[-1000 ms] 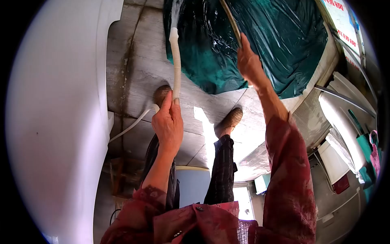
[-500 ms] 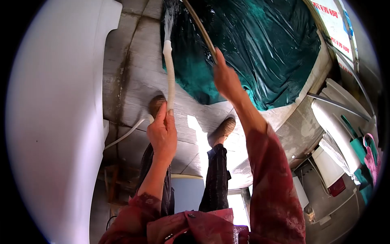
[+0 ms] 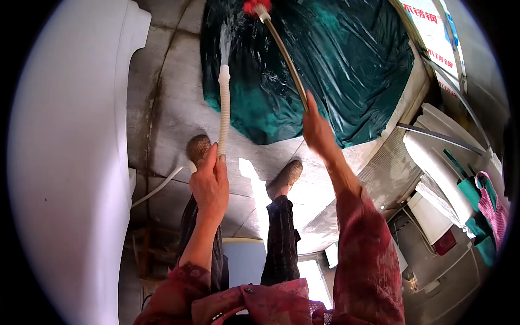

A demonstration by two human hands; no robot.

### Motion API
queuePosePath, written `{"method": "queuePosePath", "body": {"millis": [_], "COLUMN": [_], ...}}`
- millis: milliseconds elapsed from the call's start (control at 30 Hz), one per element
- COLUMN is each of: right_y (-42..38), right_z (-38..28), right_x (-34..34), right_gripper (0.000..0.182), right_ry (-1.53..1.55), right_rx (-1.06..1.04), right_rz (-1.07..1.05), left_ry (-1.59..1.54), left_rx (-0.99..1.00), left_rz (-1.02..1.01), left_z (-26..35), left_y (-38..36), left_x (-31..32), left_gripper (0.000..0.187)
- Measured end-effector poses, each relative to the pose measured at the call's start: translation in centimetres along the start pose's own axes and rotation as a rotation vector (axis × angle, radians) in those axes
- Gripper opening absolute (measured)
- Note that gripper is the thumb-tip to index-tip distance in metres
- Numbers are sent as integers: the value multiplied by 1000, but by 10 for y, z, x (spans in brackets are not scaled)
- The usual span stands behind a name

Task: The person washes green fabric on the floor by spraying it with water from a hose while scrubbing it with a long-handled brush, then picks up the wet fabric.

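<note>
My left hand (image 3: 210, 183) grips a white ribbed hose (image 3: 223, 111) that points up and away from me. Water sprays from the hose's end onto a wet dark green sheet (image 3: 336, 65) spread on the stone floor. My right hand (image 3: 317, 127) is closed around a long thin stick (image 3: 286, 59), which reaches over the sheet. A red head (image 3: 252, 6) sits at the stick's far end, near the top of the view. Both my feet (image 3: 286, 176) stand on the pavement just short of the sheet's near edge.
A large white curved appliance body (image 3: 70, 162) fills the left side. A thin white hose (image 3: 160, 187) runs from it toward my left hand. White panels and boxes (image 3: 439, 162) and a pink-and-green cloth (image 3: 485, 206) stand at the right. Grey paving slabs (image 3: 168, 97) lie between.
My right hand has drawn the stick back toward me and leftward, so the red head now shows at the top. The left hand with the hose has shifted slightly left and down.
</note>
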State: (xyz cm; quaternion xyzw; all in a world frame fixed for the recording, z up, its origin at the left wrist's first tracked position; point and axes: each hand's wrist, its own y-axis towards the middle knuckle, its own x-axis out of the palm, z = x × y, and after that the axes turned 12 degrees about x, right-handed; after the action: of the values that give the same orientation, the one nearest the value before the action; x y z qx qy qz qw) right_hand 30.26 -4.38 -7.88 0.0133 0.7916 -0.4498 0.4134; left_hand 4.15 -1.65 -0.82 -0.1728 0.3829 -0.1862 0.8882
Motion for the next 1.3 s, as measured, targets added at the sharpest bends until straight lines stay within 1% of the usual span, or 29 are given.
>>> {"method": "queuePosePath", "body": {"millis": [33,67,133,167,233,300,333,400,433,467,500,533,567,600,633,700,767,833,867,900,933,967,1033,1067,1100,1133,1167,1233,1300], "right_y": [24,41,31,19,-35,-101,-124,-128,-102,-69,-29,-3,27,44,54,32,-24,-95,-132,-146,-137,-121,-61,-20,11,38,52,43,-3], "right_z": [-26,-33,-22,-14,46,87,89,90,79,59,46,6,-14,-34,-47,-40,23,72,88,84,84,84,51,38,8,-8,-25,-32,18], "right_x": [-11,-11,-11,-8,15,23,26,27,26,19,17,-4,-14,-24,-29,-23,14,31,37,37,40,44,39,34,16,4,-7,-16,10], "right_gripper": [56,53,54,55,58,64,65,66,67,67,65,59,54,50,51,55,61,63,63,62,62,63,63,61,56,53,52,53,57], "right_ry": [33,104,91,76,29,-140,-122,-72,-155,-96,-48,-13,-45,-15,-40,37,10,30,45,60,58,62,76,76,90,105,78,64,70], "right_rx": [25,-75,-60,-50,6,166,162,152,186,79,-71,78,24,-9,-2,84,98,191,205,214,207,147,85,-114,-38,-121,-125,-94,-68], "right_rz": [-7,47,51,40,41,-93,-91,-81,-64,-7,110,54,113,109,122,30,3,-103,-104,-99,-106,-53,20,133,111,144,175,156,97], "left_ry": [-3,4,8,16,4,20,16,-6,-2,2,4,11,48,86,94,83,51,23,4,-16,-14,-11,1,26,53,60,63,62,64], "left_rx": [4,-5,1,14,29,102,98,99,101,83,65,70,111,148,151,114,88,54,22,-8,-15,-16,-9,8,27,30,23,22,14], "left_rz": [8,-36,-87,-105,-112,-114,-109,-135,-134,-135,-147,-151,-118,-88,-98,-62,-52,-41,-45,-43,-37,-55,-84,-69,-50,-52,-53,-59,-43], "left_z": [2,5,8,9,12,13,13,17,16,16,16,12,6,1,-1,-3,-1,0,4,7,8,10,7,6,5,4,5,5,5], "left_y": [1,0,-1,-2,-3,-2,-1,-1,0,1,-1,-2,-3,-5,-7,-6,-4,-2,-3,-1,1,2,0,-1,0,1,0,-1,0], "left_x": [1,1,0,0,3,4,4,3,3,3,2,4,7,9,10,11,10,9,6,4,2,-1,-3,-2,-1,-1,-1,-3,-1], "left_gripper": [28,28,28,27,27,27,27,27,27,26,26,26,26,27,27,28,27,27,27,27,27,27,27,26,26,26,26,26,27]}}
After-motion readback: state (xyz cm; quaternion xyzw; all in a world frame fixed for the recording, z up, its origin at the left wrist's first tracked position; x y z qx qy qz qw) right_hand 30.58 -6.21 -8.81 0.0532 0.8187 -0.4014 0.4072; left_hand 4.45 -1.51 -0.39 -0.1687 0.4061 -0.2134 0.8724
